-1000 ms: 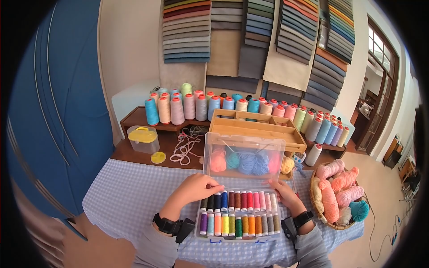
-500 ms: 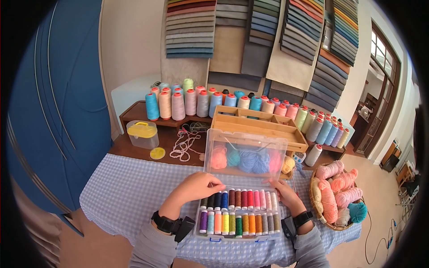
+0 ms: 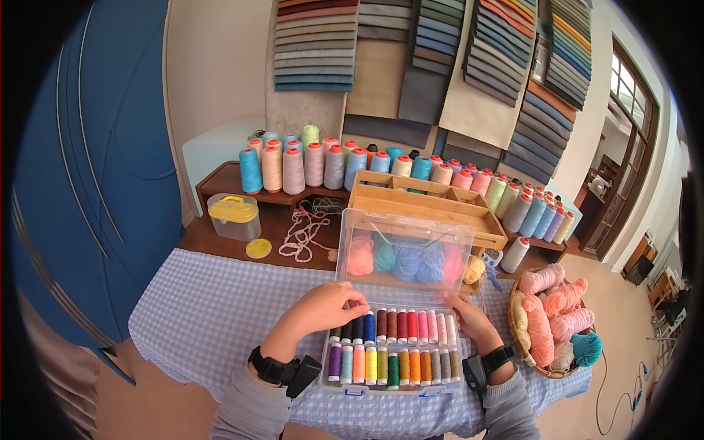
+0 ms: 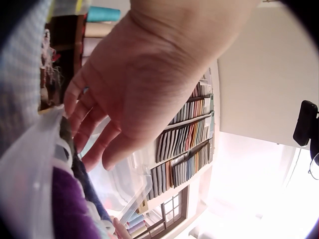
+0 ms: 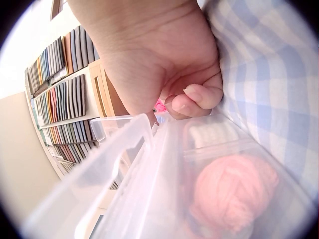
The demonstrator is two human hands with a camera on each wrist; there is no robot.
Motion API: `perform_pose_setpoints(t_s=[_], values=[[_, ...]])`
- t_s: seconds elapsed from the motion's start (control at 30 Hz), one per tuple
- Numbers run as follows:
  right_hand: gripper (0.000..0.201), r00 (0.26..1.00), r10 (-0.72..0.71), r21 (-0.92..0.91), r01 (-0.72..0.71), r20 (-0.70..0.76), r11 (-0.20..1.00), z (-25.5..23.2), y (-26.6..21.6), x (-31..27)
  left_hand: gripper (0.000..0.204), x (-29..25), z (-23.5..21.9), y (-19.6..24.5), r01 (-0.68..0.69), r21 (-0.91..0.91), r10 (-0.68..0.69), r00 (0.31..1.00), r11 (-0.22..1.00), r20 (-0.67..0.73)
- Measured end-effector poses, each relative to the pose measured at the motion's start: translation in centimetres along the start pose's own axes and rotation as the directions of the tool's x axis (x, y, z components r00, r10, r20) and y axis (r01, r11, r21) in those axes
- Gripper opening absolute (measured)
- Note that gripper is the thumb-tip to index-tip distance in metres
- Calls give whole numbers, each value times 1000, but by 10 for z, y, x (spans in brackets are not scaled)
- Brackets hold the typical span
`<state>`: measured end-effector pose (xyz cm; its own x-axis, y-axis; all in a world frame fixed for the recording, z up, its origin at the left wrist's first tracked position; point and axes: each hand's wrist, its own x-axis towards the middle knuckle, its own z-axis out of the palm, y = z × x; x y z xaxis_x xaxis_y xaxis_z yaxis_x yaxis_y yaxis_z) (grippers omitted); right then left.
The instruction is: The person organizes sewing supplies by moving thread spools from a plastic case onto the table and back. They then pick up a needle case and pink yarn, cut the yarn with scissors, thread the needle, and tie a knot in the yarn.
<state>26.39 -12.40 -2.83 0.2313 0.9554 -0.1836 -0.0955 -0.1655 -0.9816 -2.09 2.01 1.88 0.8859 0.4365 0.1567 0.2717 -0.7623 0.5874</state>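
Note:
A clear plastic box (image 3: 325,381) with its lid (image 3: 403,287) raised lies between both hands in the head view. It holds two rows of thread spools (image 3: 394,369) in many colours. My left hand (image 3: 323,304) reaches over the box's back left corner, fingers slightly bent and thumb apart, fingertips right at the dark spools. A purple spool (image 4: 72,204) shows close below it in the left wrist view. At the back right corner my right hand (image 3: 471,320) grips the box edge, its fingers (image 5: 197,97) curled in the right wrist view.
A wicker basket (image 3: 522,345) of yarn skeins stands at right. Behind are a wooden organizer (image 3: 425,207), rows of thread cones (image 3: 293,172), a yellow-lidded tub (image 3: 233,220) and loose cord (image 3: 301,242). Blue checked cloth (image 3: 213,308) covers the table. Fabric swatches hang behind.
The head view has shifted slightly, so the background sits a little differently. Both hands stay at the box, almost unmoved.

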Motion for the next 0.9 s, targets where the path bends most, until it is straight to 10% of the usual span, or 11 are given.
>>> perform_pose_setpoints(t_s=[0.9], values=[[37, 1000, -26, 2, 25, 16, 1000, -7, 8, 6, 24, -1, -15, 4, 0, -287, 14, 999, 958, 45]])
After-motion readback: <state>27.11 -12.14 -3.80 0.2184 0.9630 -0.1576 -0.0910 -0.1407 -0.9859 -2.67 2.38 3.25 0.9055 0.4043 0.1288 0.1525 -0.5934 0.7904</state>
